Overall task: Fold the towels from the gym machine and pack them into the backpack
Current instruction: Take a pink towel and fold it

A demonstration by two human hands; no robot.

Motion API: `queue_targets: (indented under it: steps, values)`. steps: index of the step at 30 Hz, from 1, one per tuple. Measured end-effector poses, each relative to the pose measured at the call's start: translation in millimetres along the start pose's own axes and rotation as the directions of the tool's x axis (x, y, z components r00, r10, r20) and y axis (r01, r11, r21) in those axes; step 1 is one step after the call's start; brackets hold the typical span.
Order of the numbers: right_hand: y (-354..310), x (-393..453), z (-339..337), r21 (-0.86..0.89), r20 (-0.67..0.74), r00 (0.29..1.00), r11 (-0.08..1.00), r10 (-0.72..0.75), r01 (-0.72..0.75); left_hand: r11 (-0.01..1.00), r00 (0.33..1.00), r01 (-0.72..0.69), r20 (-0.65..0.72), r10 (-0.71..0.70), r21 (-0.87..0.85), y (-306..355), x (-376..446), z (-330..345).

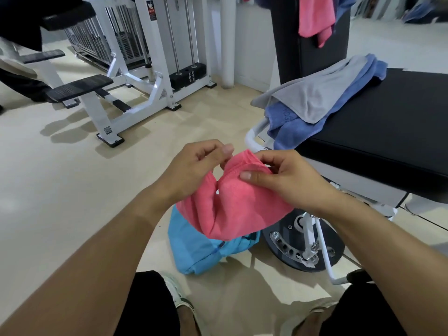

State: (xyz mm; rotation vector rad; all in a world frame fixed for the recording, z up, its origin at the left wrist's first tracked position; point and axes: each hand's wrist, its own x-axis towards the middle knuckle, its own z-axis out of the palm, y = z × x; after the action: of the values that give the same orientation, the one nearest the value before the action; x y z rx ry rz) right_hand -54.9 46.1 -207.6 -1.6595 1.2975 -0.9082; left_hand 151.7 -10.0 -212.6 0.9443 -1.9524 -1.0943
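We note the left hand [194, 166] and right hand [288, 180] pinching the top hem of the pink towel [232, 204], held above the blue backpack [201, 248]. We judge it light and limp; grip the corners.

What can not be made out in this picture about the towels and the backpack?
- Light blue fabric backpack on the floor, head view: the pink towel, pinched by the left hand and the right hand, covers its top, so its opening and contents are hidden.
- Blue towel on the black padded bench: the grey towel covers much of it.
- Second pink towel hanging on the machine: cut off by the top edge.
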Motion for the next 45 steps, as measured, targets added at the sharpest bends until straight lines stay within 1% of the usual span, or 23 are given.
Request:
queue_targets:
  steps: [2,6,10,13,15,17,19,21,23,25,28,31,36,40,45]
  values:
    - [1,2,-1,0.009,-0.050,0.999,1.000,0.012,-0.012,1.000,0.999,0.007,0.049,-0.005,-0.028,1,0,5]
    - [7,5,-5,0.026,-0.122,0.992,0.999,0.034,-0.031,0.996,0.996,0.038,0.088,-0.030,-0.087,-2,0,9]
    - [13,7,-4,-0.031,-0.175,0.982,0.997,-0.074,0.070,0.984,0.989,0.114,0.110,-0.099,-0.138,-4,1,12]
    - [15,8,-5,-0.054,-0.216,0.971,0.994,-0.104,0.095,0.966,0.981,0.168,0.132,-0.144,-0.197,-6,1,15]
    - [17,7,-5,-0.049,-0.252,0.960,0.992,-0.123,0.114,0.950,0.979,0.194,0.107,-0.173,-0.246,-9,2,17]
    - [18,8,-5,-0.057,-0.279,0.948,0.988,-0.150,0.140,0.937,0.979,0.204,0.042,-0.200,-0.285,-12,3,19]
    - [17,8,-6,-0.059,-0.265,0.950,0.986,-0.167,0.157,0.932,0.972,0.214,-0.036,-0.234,-0.292,-14,4,19]
    - [16,8,-8,-0.053,-0.169,0.972,0.986,-0.164,0.157,0.946,0.962,0.211,-0.122,-0.246,-0.246,-16,5,18]
    - [17,8,-10,-0.053,-0.066,0.987,0.988,-0.150,0.146,0.964,0.962,0.197,-0.157,-0.226,-0.181,-14,5,18]
    - [19,10,-9,-0.058,-0.050,0.989,0.989,-0.137,0.134,0.968,0.970,0.187,-0.123,-0.208,-0.165,-10,3,19]
    - [22,12,-7,-0.028,-0.090,0.988,0.992,-0.129,0.127,0.977,0.987,0.146,-0.048,-0.156,-0.157,-3,0,24]
    - [23,13,-8,0.009,-0.144,0.982,0.992,-0.120,0.122,0.980,0.993,0.119,-0.007,-0.121,-0.159,2,-1,25]
    - [23,12,-7,-0.039,-0.160,0.982,0.994,-0.103,0.098,0.982,0.992,0.121,0.049,-0.115,-0.146,3,-2,25]
    - [25,12,-8,-0.079,-0.153,0.984,0.994,-0.090,0.079,0.985,0.991,0.123,0.070,-0.115,-0.120,3,-2,24]
    - [23,12,-6,-0.100,-0.168,0.981,0.992,-0.091,0.075,0.988,0.991,0.126,0.065,-0.120,-0.090,1,-2,23]
